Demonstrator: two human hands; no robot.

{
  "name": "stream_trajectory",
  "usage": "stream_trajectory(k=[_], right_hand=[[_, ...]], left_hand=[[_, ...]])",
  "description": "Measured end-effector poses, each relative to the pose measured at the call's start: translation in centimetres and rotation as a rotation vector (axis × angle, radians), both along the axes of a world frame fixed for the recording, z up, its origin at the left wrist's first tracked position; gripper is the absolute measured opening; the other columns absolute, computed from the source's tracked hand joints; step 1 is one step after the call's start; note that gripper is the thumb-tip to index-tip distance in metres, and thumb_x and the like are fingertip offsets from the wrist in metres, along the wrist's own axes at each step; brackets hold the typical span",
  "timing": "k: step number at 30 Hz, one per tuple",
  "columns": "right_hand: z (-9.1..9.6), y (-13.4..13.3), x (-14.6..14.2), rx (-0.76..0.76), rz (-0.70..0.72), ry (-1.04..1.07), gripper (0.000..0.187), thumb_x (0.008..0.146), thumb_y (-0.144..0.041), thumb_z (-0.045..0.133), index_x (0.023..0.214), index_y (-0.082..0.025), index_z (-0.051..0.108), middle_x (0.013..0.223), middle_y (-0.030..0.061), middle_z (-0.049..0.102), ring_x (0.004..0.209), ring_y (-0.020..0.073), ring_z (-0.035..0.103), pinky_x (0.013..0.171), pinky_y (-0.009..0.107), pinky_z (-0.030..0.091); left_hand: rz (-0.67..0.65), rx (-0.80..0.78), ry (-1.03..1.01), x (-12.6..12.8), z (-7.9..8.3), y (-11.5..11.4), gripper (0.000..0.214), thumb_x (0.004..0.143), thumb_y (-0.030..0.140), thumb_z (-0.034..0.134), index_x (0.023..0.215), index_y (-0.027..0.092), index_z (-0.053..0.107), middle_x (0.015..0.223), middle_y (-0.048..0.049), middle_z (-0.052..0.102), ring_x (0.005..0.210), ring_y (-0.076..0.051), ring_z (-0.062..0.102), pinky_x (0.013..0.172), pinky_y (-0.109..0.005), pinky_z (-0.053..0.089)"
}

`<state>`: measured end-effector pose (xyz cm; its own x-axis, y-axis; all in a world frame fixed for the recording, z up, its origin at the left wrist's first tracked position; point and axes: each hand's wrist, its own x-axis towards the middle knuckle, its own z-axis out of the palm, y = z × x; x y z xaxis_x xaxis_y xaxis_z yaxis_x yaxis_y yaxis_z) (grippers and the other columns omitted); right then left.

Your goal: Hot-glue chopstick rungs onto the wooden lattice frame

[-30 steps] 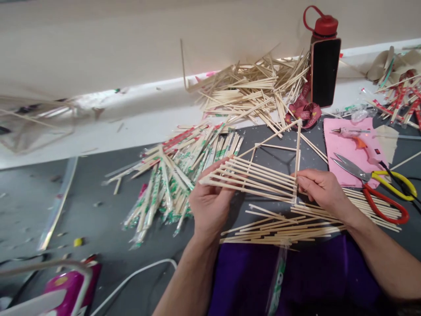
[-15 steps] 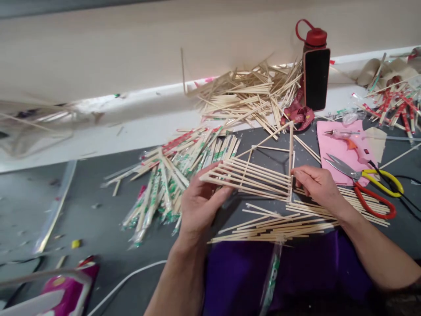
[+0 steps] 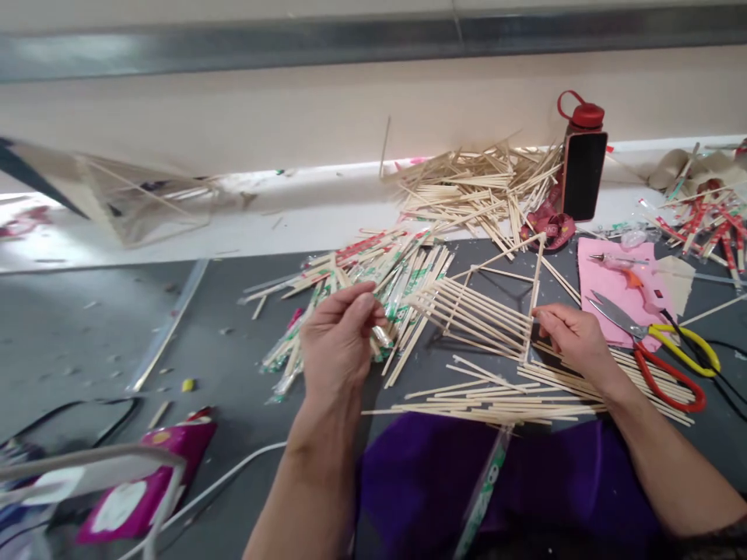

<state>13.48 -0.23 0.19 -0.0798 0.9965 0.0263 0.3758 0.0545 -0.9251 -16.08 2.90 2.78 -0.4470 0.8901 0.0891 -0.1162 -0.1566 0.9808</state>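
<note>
Grey table (image 3: 105, 342) is backed by a pale wall (image 3: 350, 101); a glue gun (image 3: 640, 286) and scissors (image 3: 645, 330) are placed at the right. The frame (image 3: 487, 313), built of thin wooden sticks, is set between wrapped sticks (image 3: 400, 292) and the glue gun, just beyond a row of loose sticks (image 3: 496, 410). Its slatted side is turned toward the camera; whether every corner is seated on the table cannot be told.

Right hand (image 3: 575, 338): frame's near right upright is pinched between thumb and forefinger. Left hand (image 3: 337, 342): fingers are curled, thumb pressed to forefinger, well clear of the frame; anything fine between the tips cannot be made out.

Handling (judged): very light; sticks stiff along their length, dry, little prone to slip. Joints, where whitish blobs are seen, are rated fragile; twisting is to be avoided. Hold is best taken lightly on the uprights, close to the corners. Slat middles should not be squeezed.
</note>
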Motion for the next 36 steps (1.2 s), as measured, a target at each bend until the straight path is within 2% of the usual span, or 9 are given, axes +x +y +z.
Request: stream_trajectory(k=[3, 7, 11, 13, 16, 20, 23, 30, 36], right_hand=[[0.0, 0.0, 0.1, 0.004, -0.014, -0.008, 0.033, 0.091, -0.041, 0.05, 0.092, -0.017, 0.072, 0.067, -0.0002, 0.06, 0.048, 0.0086, 0.047, 0.045, 0.021, 0.034], [0.0, 0.0, 0.1, -0.005, -0.025, 0.019, 0.033, 0.089, -0.043, 0.052, 0.09, -0.017, 0.072, 0.065, -0.0005, 0.06, 0.048, 0.0086, 0.047, 0.045, 0.021, 0.035], [0.1, 0.0, -0.1, -0.017, -0.033, 0.059, 0.033, 0.088, -0.044, 0.052, 0.091, -0.016, 0.07, 0.066, -0.001, 0.059, 0.047, 0.0085, 0.047, 0.046, 0.021, 0.036], [0.2, 0.0, -0.1, -0.009, -0.043, 0.062, 0.033, 0.087, -0.043, 0.052, 0.096, -0.016, 0.069, 0.069, -0.0005, 0.06, 0.048, 0.0089, 0.048, 0.046, 0.022, 0.037], [0.4, 0.0, -0.2, 0.009, -0.06, 0.064, 0.034, 0.087, -0.042, 0.053, 0.101, -0.015, 0.068, 0.074, 0.0007, 0.062, 0.049, 0.0091, 0.048, 0.048, 0.022, 0.039], [0.6, 0.0, -0.4, 0.024, -0.067, 0.059, 0.034, 0.085, -0.04, 0.054, 0.103, -0.014, 0.068, 0.074, 0.001, 0.062, 0.05, 0.0091, 0.048, 0.05, 0.022, 0.041], [0.7, -0.1, -0.6, 0.032, -0.059, 0.04, 0.032, 0.085, -0.039, 0.054, 0.101, -0.015, 0.069, 0.07, 0.0005, 0.06, 0.052, 0.0099, 0.049, 0.05, 0.022, 0.041], [0.6, -0.2, -0.9, 0.043, -0.033, 0.03, 0.032, 0.084, -0.039, 0.054, 0.101, -0.017, 0.069, 0.063, -0.0017, 0.056, 0.054, 0.0113, 0.051, 0.049, 0.021, 0.041], [0.5, -0.1, -0.9, 0.04, -0.023, 0.039, 0.031, 0.084, -0.04, 0.054, 0.099, -0.017, 0.068, 0.062, -0.0022, 0.057, 0.051, 0.0109, 0.05, 0.049, 0.022, 0.04]], left_hand=[[-0.071, -0.068, 0.028, 0.4, -0.3, -0.3, 0.015, 0.065, 0.028, 0.075, 0.064, 0.016, 0.066, 0.043, 0.0053, 0.051, 0.038, -0.006, 0.043, 0.037, -0.018, 0.035], [-0.15, -0.102, 0.02, 0.8, -1.0, -0.6, 0.029, 0.07, 0.036, 0.072, 0.053, 0.016, 0.059, 0.043, 0.004, 0.048, 0.038, -0.006, 0.04, 0.037, -0.018, 0.031], [-0.29, -0.062, 0.064, 0.4, -1.4, -0.6, 0.023, 0.063, 0.035, 0.077, 0.074, 0.017, 0.071, 0.068, -0.0021, 0.066, 0.059, -0.012, 0.056, 0.05, -0.021, 0.044], [-0.401, -0.019, 0.126, 0.3, -1.3, -0.6, 0.036, 0.057, 0.031, 0.08, 0.089, 0.018, 0.071, 0.082, -0.003, 0.069, 0.069, -0.014, 0.058, 0.056, -0.022, 0.045], [-0.502, -0.029, 0.262, 0.5, -0.8, -0.7, 0.044, 0.056, 0.028, 0.081, 0.097, 0.019, 0.068, 0.075, 0.0006, 0.064, 0.059, -0.011, 0.05, 0.051, -0.022, 0.039], [-0.514, -0.098, 0.495, 1.4, -0.5, -1.0, 0.036, 0.062, 0.029, 0.078, 0.094, 0.018, 0.065, 0.055, 0.0074, 0.048, 0.048, -0.009, 0.041, 0.048, -0.021, 0.032], [-0.493, -0.108, 0.578, 1.9, -0.9, -1.2, 0.031, 0.067, 0.032, 0.074, 0.093, 0.018, 0.066, 0.052, 0.0082, 0.043, 0.046, -0.008, 0.036, 0.046, -0.021, 0.027], [-0.457, -0.105, 0.644, 2.4, -1.4, -1.3, 0.021, 0.071, 0.034, 0.067, 0.084, 0.017, 0.069, 0.059, 0.0039, 0.054, 0.049, -0.009, 0.038, 0.048, -0.021, 0.03], [-0.475, -0.118, 0.623, 2.7, -1.8, -1.2, 0.023, 0.071, 0.034, 0.066, 0.086, 0.018, 0.071, 0.072, -0.0016, 0.067, 0.053, -0.012, 0.051, 0.053, -0.023, 0.04]])
